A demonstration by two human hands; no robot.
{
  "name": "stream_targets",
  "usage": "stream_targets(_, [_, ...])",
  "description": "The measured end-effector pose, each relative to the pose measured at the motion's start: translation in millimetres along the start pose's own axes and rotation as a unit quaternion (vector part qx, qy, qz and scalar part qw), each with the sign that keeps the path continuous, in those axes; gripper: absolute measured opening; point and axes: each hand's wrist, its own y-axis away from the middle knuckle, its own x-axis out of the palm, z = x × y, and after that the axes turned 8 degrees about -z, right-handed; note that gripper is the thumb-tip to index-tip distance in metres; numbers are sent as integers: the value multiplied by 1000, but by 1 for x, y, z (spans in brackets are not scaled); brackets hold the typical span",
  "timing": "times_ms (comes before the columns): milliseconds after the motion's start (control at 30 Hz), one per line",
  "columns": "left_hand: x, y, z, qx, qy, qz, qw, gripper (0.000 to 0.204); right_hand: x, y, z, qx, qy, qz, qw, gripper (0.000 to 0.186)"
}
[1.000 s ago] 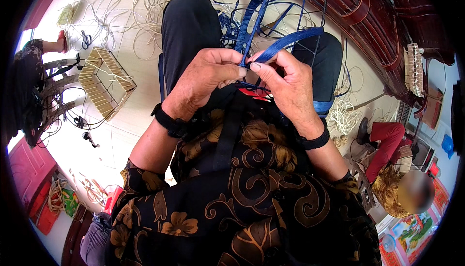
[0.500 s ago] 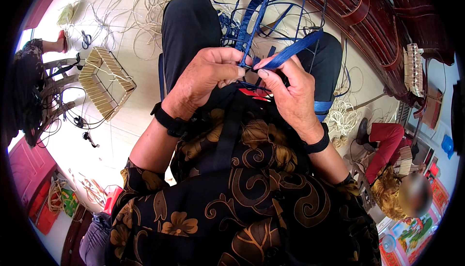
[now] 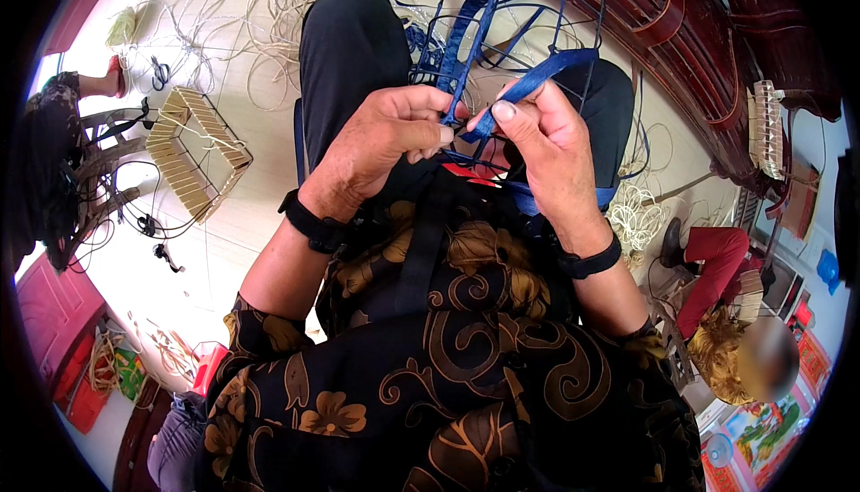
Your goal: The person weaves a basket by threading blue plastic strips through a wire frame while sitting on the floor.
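Observation:
Between my knees stands a wire frame (image 3: 562, 19) of thin dark rods, partly wrapped in blue strip. My left hand (image 3: 387, 136) is closed in a pinch on the frame's blue-wrapped rod, near its lower corner. Beside it my right hand (image 3: 551, 138) pinches a flat blue strip (image 3: 557, 64) between thumb and forefinger. The strip loops up and over that hand, and its short lower end reaches toward the rod by my left fingertips. Fingers hide the exact spot where strip and rod meet.
Loose pale cord (image 3: 237, 22) lies tangled over the floor ahead, with another coil (image 3: 636, 214) at right. A half-wrapped tan frame (image 3: 193, 154) rests on the left. Dark red carved wooden furniture (image 3: 645, 17) borders the far right. A person in red trousers (image 3: 712, 268) sits at right.
My right hand has turned and shifted slightly right, drawing the blue strip into a higher curved loop. My left hand keeps its pinch in the same place.

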Motion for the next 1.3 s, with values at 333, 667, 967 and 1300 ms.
stream_targets(333, [8,6,2,71,5,-74,995,22,-1,-9,6,65,5,-7,998,15])
stream_targets(667, [21,11,1,354,-329,-177,857,34,12,-10,19,-7,117,-46,992,25])
stream_targets(967, [35,21,-5,439,-444,-255,738,17,19,-5,18,-89,108,-27,990,19])
stream_targets(1300, [18,16,-3,319,-289,-126,894,10,6,-22,26,-145,163,72,973,9])
